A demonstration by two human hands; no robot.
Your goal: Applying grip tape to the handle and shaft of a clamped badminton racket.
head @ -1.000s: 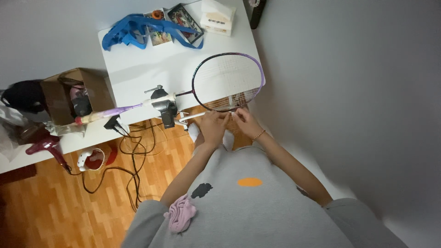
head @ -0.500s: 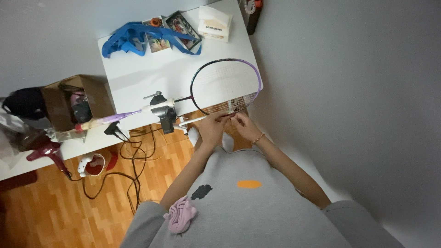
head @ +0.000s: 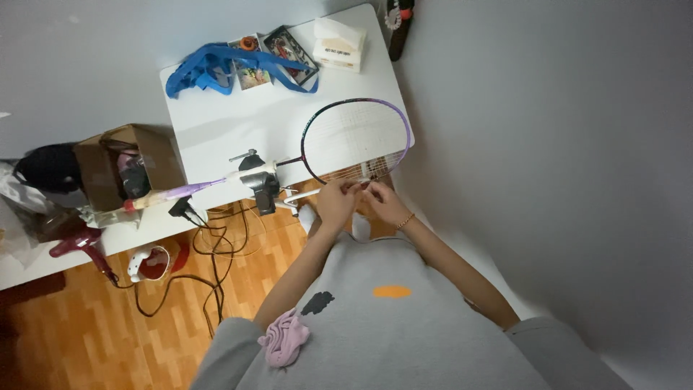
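Both hands at the near rim of the racket (head: 356, 141), which lies flat on the white table (head: 216, 137) with its head jutting past the table's front edge and its handle pointing away toward the brown box (head: 130, 170). Left hand (head: 336, 204) curled, fingertips pressed together on what looks like a thin string at the racket's lower rim; right hand (head: 386, 204) just beside it, fingers pinched in the same way at the same spot — too small to tell whether both grip one strand. Shaft held in a dark clamp (head: 261, 189) at the table edge, close to the racket's throat. Risks, as a judgement: a pinched strand slipping free and slackening, since the grip is fingertip-only; a hard pull twisting the frame in the clamp, because the head hangs unsupported; a foot catching in the black cables (head: 209, 253) on the floor below the clamp. Beyond the racket, toward the wall: a white rectangular carton (head: 338, 45) with dark print at the table's far corner; next to it two flat square packs (head: 271, 58) with mixed colours; across them a loose blue strap (head: 209, 65). Left of the racket's handle, the open box full of dark items — contents unclear. Below that box, on the floor, a small white-and-red round thing (head: 148, 261).
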